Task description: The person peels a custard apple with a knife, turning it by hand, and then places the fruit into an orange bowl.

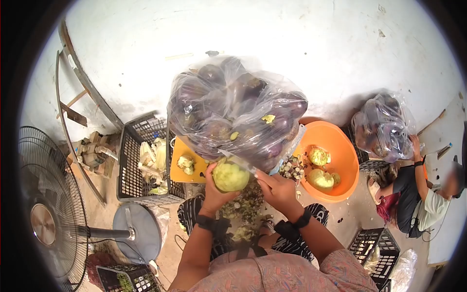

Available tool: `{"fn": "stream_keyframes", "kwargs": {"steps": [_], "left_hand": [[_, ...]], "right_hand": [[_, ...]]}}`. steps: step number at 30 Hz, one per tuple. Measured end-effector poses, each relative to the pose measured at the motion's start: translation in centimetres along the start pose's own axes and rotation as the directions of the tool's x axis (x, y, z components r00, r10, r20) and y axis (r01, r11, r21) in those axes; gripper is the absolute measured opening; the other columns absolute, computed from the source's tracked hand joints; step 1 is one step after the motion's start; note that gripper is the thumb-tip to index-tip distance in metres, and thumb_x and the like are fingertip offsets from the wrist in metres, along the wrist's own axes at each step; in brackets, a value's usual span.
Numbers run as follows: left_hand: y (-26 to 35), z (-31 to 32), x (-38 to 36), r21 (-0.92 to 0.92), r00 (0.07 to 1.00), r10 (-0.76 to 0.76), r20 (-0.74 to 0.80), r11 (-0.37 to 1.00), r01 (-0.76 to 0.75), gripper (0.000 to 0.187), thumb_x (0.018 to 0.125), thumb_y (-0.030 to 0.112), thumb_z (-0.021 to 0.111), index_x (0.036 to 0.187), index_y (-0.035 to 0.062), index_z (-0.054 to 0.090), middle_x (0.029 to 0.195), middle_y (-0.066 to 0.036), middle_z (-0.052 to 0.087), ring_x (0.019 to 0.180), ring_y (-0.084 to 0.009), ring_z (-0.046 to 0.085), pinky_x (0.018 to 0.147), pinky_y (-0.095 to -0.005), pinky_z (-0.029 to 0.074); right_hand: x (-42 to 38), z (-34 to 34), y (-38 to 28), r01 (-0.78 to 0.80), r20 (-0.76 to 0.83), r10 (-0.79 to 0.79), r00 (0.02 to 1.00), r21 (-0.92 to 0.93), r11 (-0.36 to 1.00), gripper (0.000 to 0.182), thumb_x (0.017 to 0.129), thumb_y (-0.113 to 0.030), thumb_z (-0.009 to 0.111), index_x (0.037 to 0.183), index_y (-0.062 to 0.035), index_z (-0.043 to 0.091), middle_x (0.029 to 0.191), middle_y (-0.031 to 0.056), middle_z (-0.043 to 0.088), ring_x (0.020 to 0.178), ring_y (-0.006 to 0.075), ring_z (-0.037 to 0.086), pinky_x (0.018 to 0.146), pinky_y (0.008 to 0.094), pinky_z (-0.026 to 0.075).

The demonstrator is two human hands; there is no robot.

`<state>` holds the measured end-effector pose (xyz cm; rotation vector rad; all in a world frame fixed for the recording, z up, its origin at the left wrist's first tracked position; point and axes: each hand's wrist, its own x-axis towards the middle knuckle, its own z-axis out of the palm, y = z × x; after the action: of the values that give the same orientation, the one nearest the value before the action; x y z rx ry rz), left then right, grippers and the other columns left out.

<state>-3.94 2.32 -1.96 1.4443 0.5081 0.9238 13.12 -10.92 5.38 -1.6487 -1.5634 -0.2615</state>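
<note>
My left hand (217, 193) is wrapped round a peeled, pale green eggplant (231, 176), held up in front of me. In my right hand (281, 191) is a knife (242, 162), its pale blade lying across the top edge of the eggplant. Just beyond my hands a big clear plastic bag (233, 114) bulges with round, dark purple eggplants. An orange basin (343, 182) on the right contains several peeled pieces. Dark and pale peelings (245, 207) are heaped on the floor below my hands, between my knees.
A black crate (127, 170) with pale leafy scraps stands left, beside a yellow board (177, 163). A standing fan (46, 219) rises at far left. On the right, another person (428, 204) sits touching a second bag of eggplants (384, 126). A black crate (374, 248) sits lower right.
</note>
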Motion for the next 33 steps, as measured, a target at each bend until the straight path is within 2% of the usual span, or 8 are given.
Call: {"fn": "stream_keyframes", "kwargs": {"steps": [5, 9, 19, 22, 24, 30, 33], "left_hand": [[0.7, 0.5, -0.1, -0.077, 1.000, -0.018, -0.013, 0.997, 0.017, 0.107, 0.054, 0.010, 0.090, 0.139, 0.0076, 0.024, 0.132, -0.012, 0.043, 0.121, -0.0231, 0.049, 0.102, -0.0360, 0.045], [0.5, 0.6, -0.1, -0.034, 1.000, 0.018, -0.020, 0.999, -0.019, 0.105, 0.056, 0.008, 0.088, 0.139, 0.0081, 0.024, 0.131, -0.013, 0.043, 0.119, -0.0231, 0.049, 0.100, -0.0354, 0.046], [0.5, 0.6, -0.1, -0.034, 1.000, 0.007, -0.029, 0.999, -0.008, 0.105, 0.056, 0.009, 0.088, 0.139, 0.0072, 0.024, 0.132, -0.012, 0.042, 0.120, -0.0225, 0.049, 0.101, -0.0354, 0.045], [0.7, 0.7, 0.0, -0.047, 1.000, -0.003, -0.031, 0.999, 0.002, 0.105, 0.056, 0.008, 0.088, 0.140, 0.0072, 0.025, 0.132, -0.011, 0.042, 0.120, -0.0226, 0.049, 0.101, -0.0356, 0.045], [0.8, 0.7, -0.1, -0.041, 1.000, 0.001, -0.028, 0.999, -0.002, 0.104, 0.056, 0.008, 0.087, 0.139, 0.0072, 0.025, 0.132, -0.011, 0.043, 0.120, -0.0226, 0.049, 0.101, -0.0355, 0.045], [0.7, 0.6, -0.1, -0.019, 1.000, -0.005, -0.019, 1.000, 0.005, 0.103, 0.057, 0.007, 0.088, 0.139, 0.0086, 0.024, 0.131, -0.012, 0.043, 0.118, -0.0222, 0.050, 0.099, -0.0357, 0.047], [0.6, 0.5, 0.0, 0.003, 0.999, 0.037, -0.029, 0.999, -0.037, 0.103, 0.057, 0.006, 0.087, 0.139, 0.0082, 0.024, 0.131, -0.012, 0.043, 0.119, -0.0222, 0.050, 0.099, -0.0357, 0.047]], "right_hand": [[-4.0, -2.1, -1.8, -0.082, 0.067, 0.085, 0.994, -0.044, 0.996, 0.033, 0.081, -0.012, 0.072, 0.114, -0.0175, 0.070, 0.060, 0.0063, 0.054, 0.047, 0.0236, 0.055, 0.044, 0.0351, 0.042], [-5.0, -1.8, -1.8, -0.094, 0.042, 0.097, 0.994, -0.066, 0.993, 0.035, 0.081, -0.012, 0.072, 0.115, -0.0182, 0.069, 0.060, 0.0056, 0.053, 0.046, 0.0231, 0.053, 0.043, 0.0352, 0.041], [-4.3, -1.1, -1.6, -0.090, 0.066, 0.095, 0.993, -0.074, 0.993, 0.034, 0.082, -0.012, 0.071, 0.116, -0.0180, 0.069, 0.060, 0.0053, 0.053, 0.046, 0.0230, 0.053, 0.043, 0.0346, 0.041], [-3.9, -0.7, -1.4, -0.091, 0.042, 0.093, 0.995, -0.058, 0.994, 0.032, 0.082, -0.017, 0.072, 0.114, -0.0197, 0.070, 0.061, 0.0035, 0.051, 0.046, 0.0227, 0.051, 0.042, 0.0360, 0.041], [-3.6, -0.6, -1.3, -0.084, 0.067, 0.087, 0.994, -0.053, 0.995, 0.034, 0.083, -0.013, 0.071, 0.117, -0.0174, 0.069, 0.061, 0.0053, 0.055, 0.047, 0.0228, 0.054, 0.044, 0.0344, 0.042], [-2.6, 0.1, -1.2, -0.064, 0.030, 0.064, 0.997, -0.016, 0.998, 0.033, 0.084, -0.013, 0.070, 0.116, -0.0158, 0.069, 0.061, 0.0065, 0.056, 0.048, 0.0236, 0.055, 0.045, 0.0349, 0.043], [-2.1, 1.0, -1.0, -0.073, 0.011, 0.073, 0.997, 0.011, 0.997, 0.030, 0.084, -0.012, 0.070, 0.114, -0.0142, 0.070, 0.061, 0.0074, 0.057, 0.049, 0.0243, 0.056, 0.045, 0.0352, 0.043]]}}
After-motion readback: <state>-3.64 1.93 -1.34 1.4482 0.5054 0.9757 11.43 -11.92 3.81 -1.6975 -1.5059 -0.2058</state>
